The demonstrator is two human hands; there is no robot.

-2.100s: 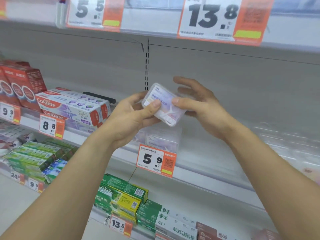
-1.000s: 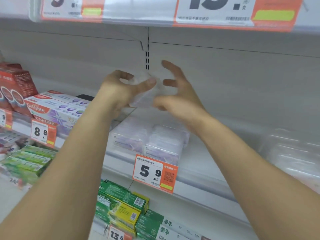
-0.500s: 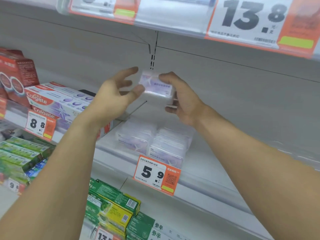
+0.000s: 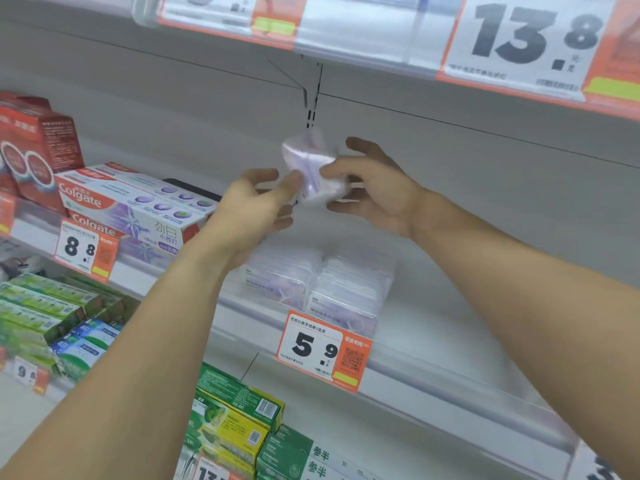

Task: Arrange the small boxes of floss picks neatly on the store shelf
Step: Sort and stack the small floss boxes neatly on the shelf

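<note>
A small clear floss pick box (image 4: 311, 168) with a purple label is blurred and tilted, held in the air between both hands. My left hand (image 4: 252, 213) pinches its lower left side with thumb and fingers. My right hand (image 4: 374, 192) grips its right side, the other fingers spread. Below them, two stacks of the same clear floss pick boxes (image 4: 322, 285) rest on the white shelf (image 4: 450, 306) behind the 5.9 price tag (image 4: 323, 348).
Colgate toothpaste cartons (image 4: 131, 206) and red boxes (image 4: 38, 150) lie left on the same shelf. Green and yellow toothpaste boxes (image 4: 235, 424) fill the shelf below. The upper shelf rail with a 13.8 tag (image 4: 530, 43) hangs overhead. White shelf surface stretches right of the stacks.
The box has tilted from level to nearly on edge between my hands. My left thumb has closed onto it, and both hands sit slightly lower.
</note>
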